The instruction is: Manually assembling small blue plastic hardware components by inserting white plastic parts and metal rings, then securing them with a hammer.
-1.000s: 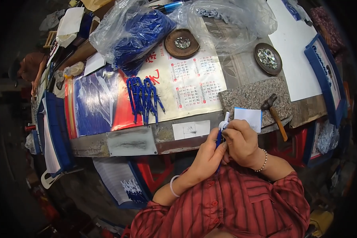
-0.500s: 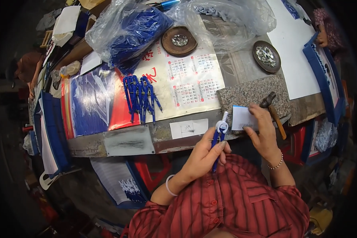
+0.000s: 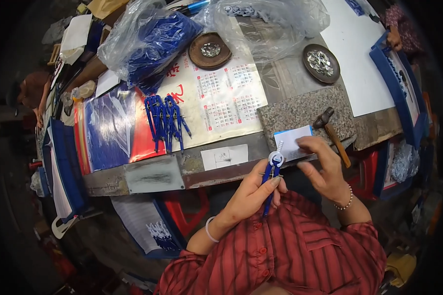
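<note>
Upright in my left hand (image 3: 258, 191), in front of my chest, is a blue drawing compass (image 3: 269, 199) with a white ring and ridged stem at its top. The left fingers and thumb are wrapped round its legs. My right hand (image 3: 325, 167) hovers over the bench's front edge, fingers curved and apart, with nothing seen in it. By its fingertips lies a small white pad (image 3: 291, 139) with a blue edge, resting on the speckled stone slab (image 3: 300, 110). Several more blue compasses (image 3: 166, 120) lie in a row further left.
A hammer (image 3: 332, 135) lies on the slab, its handle toward me. Two round dishes (image 3: 194, 53) (image 3: 307, 69) hold small metal parts. A clear bag of blue parts (image 3: 160, 39) sits at the back. Blue trays (image 3: 64, 157) stand at both sides; other people's hands show at the edges.
My right hand has drawn back from the pad, which now lies tilted on the slab. My left hand keeps its grip on the compass. The whole view has shifted slightly.
</note>
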Motion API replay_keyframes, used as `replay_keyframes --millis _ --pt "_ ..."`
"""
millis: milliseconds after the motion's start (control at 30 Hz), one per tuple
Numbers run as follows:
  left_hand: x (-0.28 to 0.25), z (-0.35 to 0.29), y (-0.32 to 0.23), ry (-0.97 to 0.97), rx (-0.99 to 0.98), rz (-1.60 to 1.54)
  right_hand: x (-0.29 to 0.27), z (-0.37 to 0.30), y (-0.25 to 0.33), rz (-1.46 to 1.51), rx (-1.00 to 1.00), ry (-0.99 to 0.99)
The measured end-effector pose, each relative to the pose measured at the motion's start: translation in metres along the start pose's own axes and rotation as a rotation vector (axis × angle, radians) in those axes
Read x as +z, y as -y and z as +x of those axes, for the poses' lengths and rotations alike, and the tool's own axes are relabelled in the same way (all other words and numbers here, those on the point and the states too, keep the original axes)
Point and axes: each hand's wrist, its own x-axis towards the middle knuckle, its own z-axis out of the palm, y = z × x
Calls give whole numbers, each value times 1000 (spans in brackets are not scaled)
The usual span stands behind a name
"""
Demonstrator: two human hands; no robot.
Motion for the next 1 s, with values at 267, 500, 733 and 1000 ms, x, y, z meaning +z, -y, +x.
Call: replay_keyframes --millis 267,500,733,1000 --pt "9 2 11 -14 98 138 30 15 18 910 507 269" --pt "9 3 12 -22 79 239 28 20 1 869 497 378" --pt "7 3 -1 39 83 45 -40 66 -23 278 307 -34" --pt "8 -1 -10 27 105 -55 -99 143 -142 -826 58 -199"
